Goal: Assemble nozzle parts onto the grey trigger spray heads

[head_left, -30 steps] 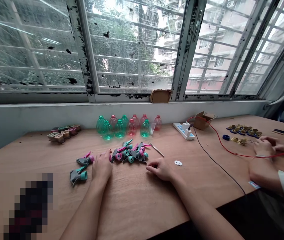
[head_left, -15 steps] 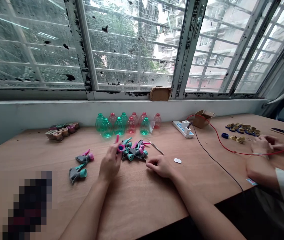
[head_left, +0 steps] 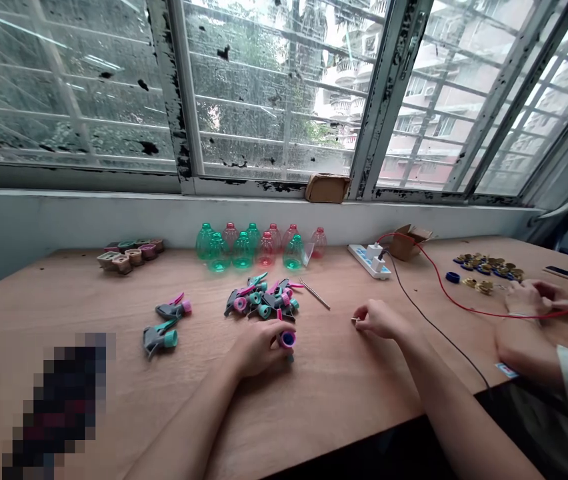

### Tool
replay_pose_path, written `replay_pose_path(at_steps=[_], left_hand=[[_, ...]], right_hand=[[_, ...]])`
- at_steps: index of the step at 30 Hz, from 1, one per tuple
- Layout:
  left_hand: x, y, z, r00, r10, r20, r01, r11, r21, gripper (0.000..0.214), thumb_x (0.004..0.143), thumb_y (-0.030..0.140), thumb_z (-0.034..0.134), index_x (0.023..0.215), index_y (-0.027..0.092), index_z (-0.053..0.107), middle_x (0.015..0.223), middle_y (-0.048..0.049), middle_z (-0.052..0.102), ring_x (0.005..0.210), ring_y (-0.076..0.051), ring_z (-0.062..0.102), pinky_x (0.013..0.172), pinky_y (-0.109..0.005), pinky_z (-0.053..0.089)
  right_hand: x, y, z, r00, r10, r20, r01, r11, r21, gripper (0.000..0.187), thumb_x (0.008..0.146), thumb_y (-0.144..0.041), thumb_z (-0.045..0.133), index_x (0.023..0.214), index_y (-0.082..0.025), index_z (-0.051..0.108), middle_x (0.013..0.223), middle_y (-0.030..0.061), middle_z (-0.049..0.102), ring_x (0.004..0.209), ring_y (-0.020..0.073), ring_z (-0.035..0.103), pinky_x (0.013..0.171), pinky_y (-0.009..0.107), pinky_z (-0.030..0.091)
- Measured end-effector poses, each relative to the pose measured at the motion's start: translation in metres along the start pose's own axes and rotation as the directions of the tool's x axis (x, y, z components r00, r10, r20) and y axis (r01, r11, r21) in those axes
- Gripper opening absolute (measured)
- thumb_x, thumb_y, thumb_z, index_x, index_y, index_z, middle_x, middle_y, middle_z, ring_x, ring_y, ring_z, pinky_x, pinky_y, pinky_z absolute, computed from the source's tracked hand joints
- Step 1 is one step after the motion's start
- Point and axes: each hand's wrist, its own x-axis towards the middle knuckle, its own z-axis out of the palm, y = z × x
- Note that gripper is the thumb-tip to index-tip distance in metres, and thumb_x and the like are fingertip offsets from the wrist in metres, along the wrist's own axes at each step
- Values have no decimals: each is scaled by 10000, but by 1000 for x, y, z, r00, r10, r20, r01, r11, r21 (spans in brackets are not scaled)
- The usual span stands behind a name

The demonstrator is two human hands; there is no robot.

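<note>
My left hand (head_left: pixel 259 347) is closed around a trigger spray head with a pink collar (head_left: pixel 288 339), its dark blue inside turned towards me. It is held just in front of a pile of grey, teal and pink trigger spray heads (head_left: pixel 264 300). To the right, my right hand (head_left: pixel 378 320) pinches a small white disc (head_left: pixel 355 320) at its fingertips, low over the table; whether it holds one disc or two I cannot tell. Two more spray heads, one with a pink collar (head_left: pixel 174 308) and one with a teal collar (head_left: pixel 160 339), lie apart on the left.
Green and red clear bottles (head_left: pixel 242 252) stand along the wall. A metal rod (head_left: pixel 315 294) lies right of the pile. Farther right are a power strip (head_left: pixel 370 261), cables, a cardboard box (head_left: pixel 408 243) and brass-coloured parts (head_left: pixel 488 264) near a co-worker's hands (head_left: pixel 531 297). Small containers (head_left: pixel 129 256) sit back left.
My left hand has brought the pink-collared spray head right and nearer to me, away from the pile. My right hand has moved right and taken hold of a white disc from the table.
</note>
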Motion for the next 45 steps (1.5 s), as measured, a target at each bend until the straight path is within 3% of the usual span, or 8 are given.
replay_pose_path(at_steps=[5, 8, 13, 20, 24, 27, 35, 45], left_hand=[[-2, -1, 2, 999, -41, 21, 41, 999, -11, 323, 766, 262, 633, 1089, 250, 644, 999, -8, 707, 764, -141, 616, 721, -237, 467], [-2, -2, 2, 998, -62, 19, 62, 998, -17, 329, 766, 259, 631, 1094, 245, 643, 979, -9, 709, 756, -137, 615, 704, -231, 462], [0, -1, 3, 998, -54, 37, 56, 996, -64, 322, 755, 236, 632, 1076, 246, 653, 1000, -7, 709, 824, -150, 627, 705, -223, 460], [2, 2, 3, 999, -47, 26, 49, 994, -96, 300, 759, 195, 610, 1051, 230, 668, 949, -2, 714, 796, -140, 622, 704, -220, 456], [1, 2, 2, 998, -36, 42, 41, 991, -124, 351, 750, 169, 603, 1091, 231, 659, 956, 2, 713, 774, -133, 617, 694, -216, 453], [1, 2, 3, 998, -42, 46, 48, 991, -126, 321, 740, 165, 605, 1051, 208, 673, 918, -3, 713, 756, -134, 610, 691, -217, 451], [1, 4, 3, 1000, -4, 24, 7, 991, -136, 305, 749, 140, 591, 1033, 209, 674, 905, 1, 711, 753, -132, 609, 703, -217, 440], [1, 8, 4, 999, -12, 47, 12, 1000, -10, 273, 732, 122, 591, 971, 229, 667, 846, 22, 689, 744, -135, 594, 647, -205, 392]], right_hand=[[4, 1, 5, 1000, 15, -19, -13, 998, 69, 109, 676, -216, 661, 715, -185, 759, 680, 52, 718, 623, 164, 633, 527, 220, 398], [3, -1, 4, 1000, 6, -22, -5, 997, 79, 192, 746, -303, 626, 693, -171, 754, 621, 54, 695, 567, 155, 603, 503, 231, 371], [-8, -24, 4, 979, -160, -124, 177, 975, 135, 338, 857, -386, 521, 762, -166, 760, 635, 54, 688, 575, 153, 571, 525, 243, 365], [-38, -104, 27, 798, -476, -370, 579, 775, 251, 230, 871, -382, 571, 904, -243, 751, 805, 41, 712, 600, 130, 566, 581, 239, 422], [-45, -128, 52, 667, -605, -435, 695, 715, 72, 214, 903, -300, 529, 908, -275, 741, 866, 40, 709, 766, 159, 614, 704, 259, 438], [-44, -128, 65, 619, -658, -429, 715, 698, -39, 212, 907, -275, 522, 928, -280, 732, 898, 40, 706, 803, 165, 612, 718, 263, 434], [-46, -124, 71, 621, -643, -447, 732, 680, 39, 211, 902, -280, 530, 1003, -279, 716, 952, 48, 686, 804, 151, 625, 728, 252, 473], [-44, -129, 75, 702, -488, -519, 679, 678, 281, 155, 831, -232, 621, 913, -255, 750, 820, 34, 665, 659, 121, 592, 583, 226, 451]])
